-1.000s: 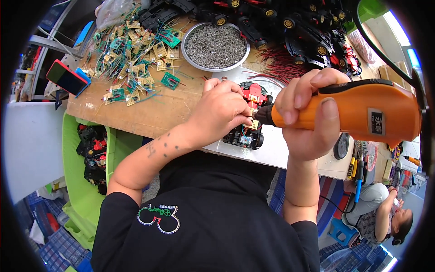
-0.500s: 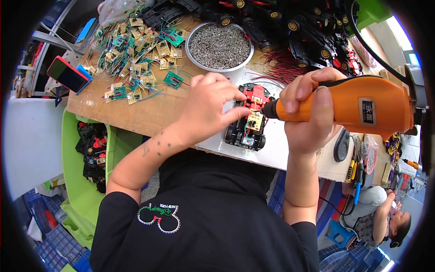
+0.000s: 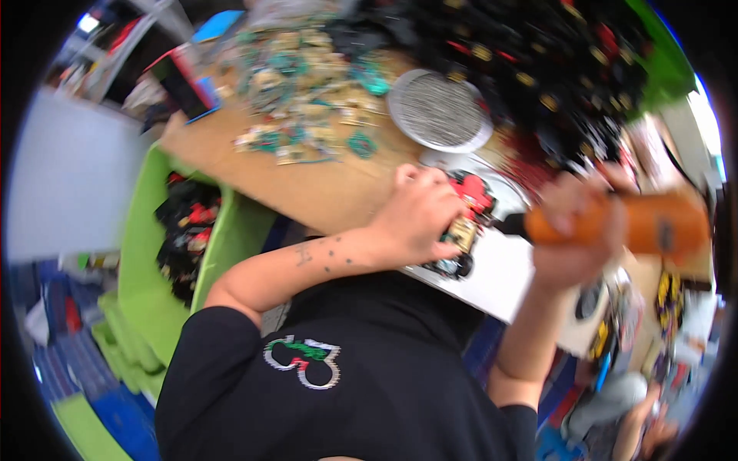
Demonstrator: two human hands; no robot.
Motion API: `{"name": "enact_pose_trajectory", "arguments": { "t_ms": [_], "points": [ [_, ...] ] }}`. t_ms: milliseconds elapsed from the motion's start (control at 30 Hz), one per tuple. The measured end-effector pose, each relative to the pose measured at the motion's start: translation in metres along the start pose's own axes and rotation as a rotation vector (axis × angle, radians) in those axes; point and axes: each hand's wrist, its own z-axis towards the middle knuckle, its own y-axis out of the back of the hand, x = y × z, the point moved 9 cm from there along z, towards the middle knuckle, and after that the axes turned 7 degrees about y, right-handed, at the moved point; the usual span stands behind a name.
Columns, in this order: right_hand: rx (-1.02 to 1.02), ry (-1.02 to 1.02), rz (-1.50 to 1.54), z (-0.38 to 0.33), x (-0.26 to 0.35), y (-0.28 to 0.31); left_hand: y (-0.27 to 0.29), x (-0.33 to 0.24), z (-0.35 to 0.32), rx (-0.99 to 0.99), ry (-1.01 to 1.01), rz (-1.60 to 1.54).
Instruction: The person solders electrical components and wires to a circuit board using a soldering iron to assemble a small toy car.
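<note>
Your view's swung left and blurred, but your left hand (image 3: 419, 219) still pins the toy car (image 3: 465, 230) mid-frame, right hand (image 3: 576, 230) clamped round the orange driver (image 3: 638, 224).

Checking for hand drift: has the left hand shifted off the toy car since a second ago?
No. The left hand still rests on the toy car, below the round dish of screws. The camera swung and blurred; the hand did not move off the car.

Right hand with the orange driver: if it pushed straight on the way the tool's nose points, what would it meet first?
Most likely the small toy car that the left hand steadies; the right hand aims the orange driver leftward at it. Blur hides the tip, so contact is unclear.
</note>
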Motion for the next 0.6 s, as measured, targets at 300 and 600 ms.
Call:
{"name": "enact_pose_trajectory", "arguments": {
  "t_ms": [300, 600],
  "points": [
    [-0.056, 0.078, -0.158, -0.01, 0.031, 0.046, 0.19, 0.081, -0.098, -0.308, 0.476, 0.604],
    [-0.196, 0.106, -0.302, -0.004, 0.025, 0.045, 0.218, 0.065, -0.074, -0.444, 0.362, 0.801]
  ]
}}
